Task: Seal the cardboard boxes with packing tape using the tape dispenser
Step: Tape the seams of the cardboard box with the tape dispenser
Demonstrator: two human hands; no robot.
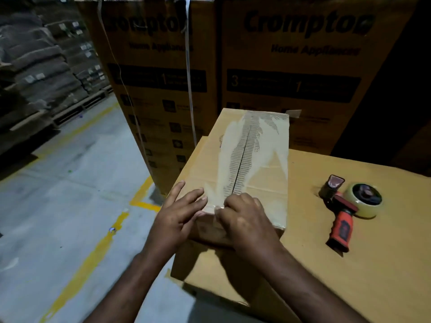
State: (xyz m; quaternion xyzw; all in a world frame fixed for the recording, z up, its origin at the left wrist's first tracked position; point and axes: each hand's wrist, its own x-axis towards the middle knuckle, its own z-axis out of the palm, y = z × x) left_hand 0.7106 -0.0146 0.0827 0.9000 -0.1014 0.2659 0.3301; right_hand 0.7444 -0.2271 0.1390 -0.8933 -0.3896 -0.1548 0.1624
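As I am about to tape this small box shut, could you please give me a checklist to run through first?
1. Small box flaps closed, meeting at the seam: ok.
2. Box steadied: left hand flat on its near corner, right hand at its near edge: ok.
3. Tape dispenser in reach, lying untouched on the large box: ok.
4. Tape roll loaded: ok.
5. Seam surface sound: not ok, facing torn away.
6. Tape end under the right hand stuck down: cannot tell.

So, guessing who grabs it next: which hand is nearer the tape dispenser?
Right. The right hand rests on the box, left of the tape dispenser; the left hand is farther left.
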